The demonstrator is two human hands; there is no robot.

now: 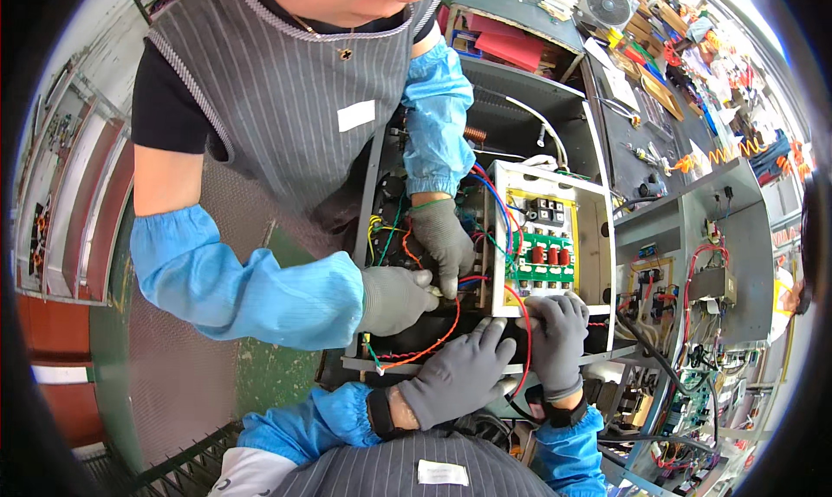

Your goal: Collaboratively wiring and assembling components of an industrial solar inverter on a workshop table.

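Note:
My left hand (458, 374), in a grey glove, lies with its fingers stretched out beside the lower left corner of a white metal frame (501, 303). It holds nothing that I can see. My right hand (556, 341), gloved too, has its fingers bent over the frame's near edge, gripping it. Inside the frame sits a green circuit board (546, 260) with red coils, below a black terminal block (546, 211). A red wire (527, 345) loops down between my hands. Across from me, a co-worker's gloved hands (444, 241) (394, 299) work among wires left of the frame.
The frame stands in a grey metal cabinet (368, 237) with loose coloured wires. At right is another opened cabinet (724, 263) with wiring. A dark workbench (624, 142) holds tools and parts, with a fan (607, 5) behind. Racks (74, 194) stand at the left.

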